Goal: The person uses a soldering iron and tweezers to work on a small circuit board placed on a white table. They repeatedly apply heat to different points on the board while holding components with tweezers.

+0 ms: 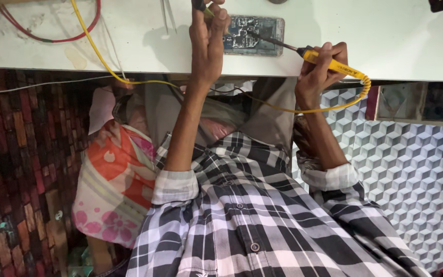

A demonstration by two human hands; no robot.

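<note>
Your right hand (323,65) grips the yellow-handled soldering iron (329,63), its long axis pointing left onto the opened phone's circuit board (252,34), which your left hand (208,38) pinches against the white bench (385,31).

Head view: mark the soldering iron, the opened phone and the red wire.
soldering iron (334,65), head view, on its yellow handle in the right hand.
opened phone (255,36), head view, on the exposed board.
red wire (60,39), head view, on the loop's lower curve.
</note>
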